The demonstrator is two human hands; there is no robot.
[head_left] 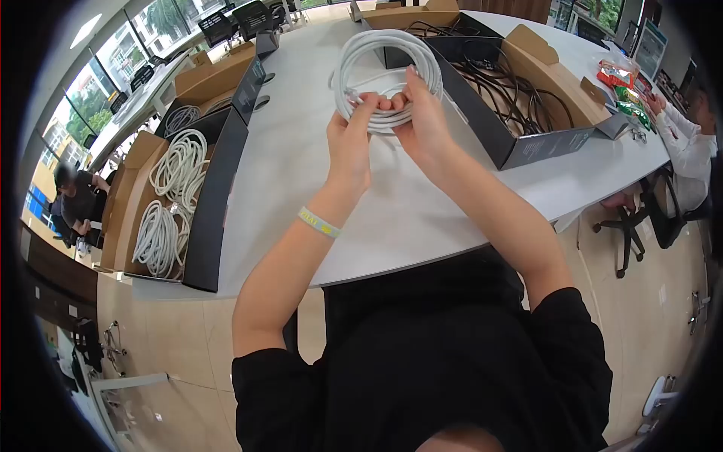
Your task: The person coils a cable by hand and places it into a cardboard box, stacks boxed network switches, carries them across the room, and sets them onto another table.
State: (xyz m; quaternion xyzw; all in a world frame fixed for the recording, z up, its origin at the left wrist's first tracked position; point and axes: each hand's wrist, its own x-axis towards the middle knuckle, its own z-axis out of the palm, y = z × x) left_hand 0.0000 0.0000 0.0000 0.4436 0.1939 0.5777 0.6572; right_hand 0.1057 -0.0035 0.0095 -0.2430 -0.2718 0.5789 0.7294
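A coiled white cable (426, 59) is held up above the white table (301, 143) in both my hands. My left hand (352, 139) has its fingers closed round the lower left of the coil, near a small connector end. At the lower right of the coil, my right hand (423, 117) grips it, fingers bent and close to those of my left hand. Several white cable coils (179, 167) lie in the long black box (215, 203) on the left. Black cables (512, 94) fill the open box (546, 145) on the right.
Another open box (410, 15) with dark cables stands at the back. Snack packets (619, 75) lie at the table's right end, beside a seated person in white (689, 154). Another person (79, 197) sits at the far left, beyond the boxes.
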